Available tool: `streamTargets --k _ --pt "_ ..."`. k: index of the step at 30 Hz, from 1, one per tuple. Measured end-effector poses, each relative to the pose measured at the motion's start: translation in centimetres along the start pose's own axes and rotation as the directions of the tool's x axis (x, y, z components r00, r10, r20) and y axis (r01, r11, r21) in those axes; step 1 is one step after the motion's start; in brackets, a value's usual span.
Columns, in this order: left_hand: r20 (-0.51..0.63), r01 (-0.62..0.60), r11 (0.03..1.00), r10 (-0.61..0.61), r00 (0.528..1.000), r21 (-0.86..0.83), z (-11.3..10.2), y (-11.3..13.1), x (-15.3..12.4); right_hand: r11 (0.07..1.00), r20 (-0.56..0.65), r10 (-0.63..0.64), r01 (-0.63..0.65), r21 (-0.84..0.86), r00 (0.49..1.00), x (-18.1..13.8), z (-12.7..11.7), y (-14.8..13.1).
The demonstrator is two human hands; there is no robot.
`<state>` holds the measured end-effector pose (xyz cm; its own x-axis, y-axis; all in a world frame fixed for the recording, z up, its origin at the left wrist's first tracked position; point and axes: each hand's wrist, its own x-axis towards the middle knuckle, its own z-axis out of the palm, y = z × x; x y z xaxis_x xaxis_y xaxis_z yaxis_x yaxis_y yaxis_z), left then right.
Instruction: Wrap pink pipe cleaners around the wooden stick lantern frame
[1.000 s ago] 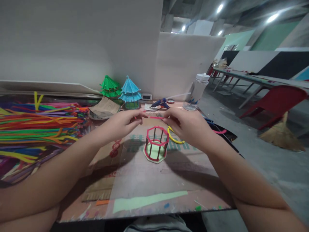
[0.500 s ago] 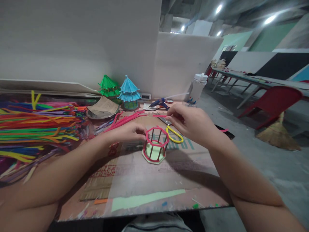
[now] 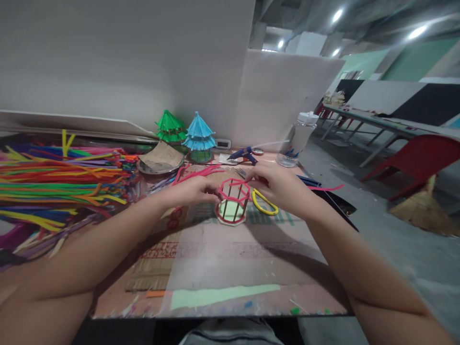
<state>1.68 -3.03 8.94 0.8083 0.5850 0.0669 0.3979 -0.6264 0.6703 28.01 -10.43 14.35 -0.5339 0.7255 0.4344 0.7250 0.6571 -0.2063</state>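
Note:
An octagonal cage-like frame [image 3: 235,200], with a pink pipe-cleaner ring on brown posts, stands upright on a pale green base [image 3: 232,209]. At its left side my left hand [image 3: 194,192] pinches the upper rim with thumb and fingers. My right hand [image 3: 279,184] is closed on a pink pipe cleaner [image 3: 236,183], whose end lies across the frame's top. A pink length [image 3: 328,188] shows beyond the right wrist; whether it is the same piece is hidden. Beside the frame lie scissors with yellow handles [image 3: 266,208], partly behind my right hand.
Pipe cleaners of several colours [image 3: 64,184] cover the left side. Behind are a metal bowl [image 3: 158,168], a green model [image 3: 170,127], a blue model [image 3: 199,136], a glue gun [image 3: 242,153] and a clear bottle [image 3: 300,136]. A pale green strip [image 3: 223,294] lies near the front edge.
My right hand has brought the pink pipe cleaner down to the frame's top rim. The frame sits a little farther from me, with my left hand still at its side.

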Motion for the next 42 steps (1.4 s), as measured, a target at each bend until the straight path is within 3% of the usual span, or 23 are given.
streamTargets --k 7,15,19,24,32,39,42 --pt "-0.001 -0.06 0.998 0.06 0.998 -0.033 0.3 -0.3 0.2 0.997 0.035 -0.058 0.056 0.056 0.998 -0.1 0.9 -0.6" --pt "0.026 0.036 0.998 -0.038 0.999 0.06 -0.2 -0.5 -0.1 0.997 0.085 0.04 -0.045 0.064 0.996 0.0 1.4 -1.2" --pt "-0.089 0.147 0.976 -0.134 0.987 0.16 -1.8 0.1 -0.7 0.994 0.076 0.042 -0.05 0.101 0.996 0.0 1.6 -1.2" --pt "-0.215 0.194 0.98 -0.181 0.96 0.038 -1.6 1.0 -0.7 0.994 0.088 0.051 -0.059 0.095 0.995 0.1 1.8 -1.1" --pt "-0.084 0.213 0.952 -0.236 0.968 -0.218 -0.5 1.0 -0.1 0.999 0.117 0.032 -0.035 0.026 0.993 0.1 2.1 -0.6" --pt "-0.021 0.208 0.944 -0.22 0.975 -0.255 -0.5 1.0 -0.1 0.997 0.031 0.025 -0.027 0.071 0.999 0.1 2.2 -0.8" --pt "-0.017 0.211 0.94 -0.224 0.975 -0.269 -0.4 0.9 -0.1 0.998 0.058 0.028 -0.031 0.051 0.998 0.1 2.3 -0.8"
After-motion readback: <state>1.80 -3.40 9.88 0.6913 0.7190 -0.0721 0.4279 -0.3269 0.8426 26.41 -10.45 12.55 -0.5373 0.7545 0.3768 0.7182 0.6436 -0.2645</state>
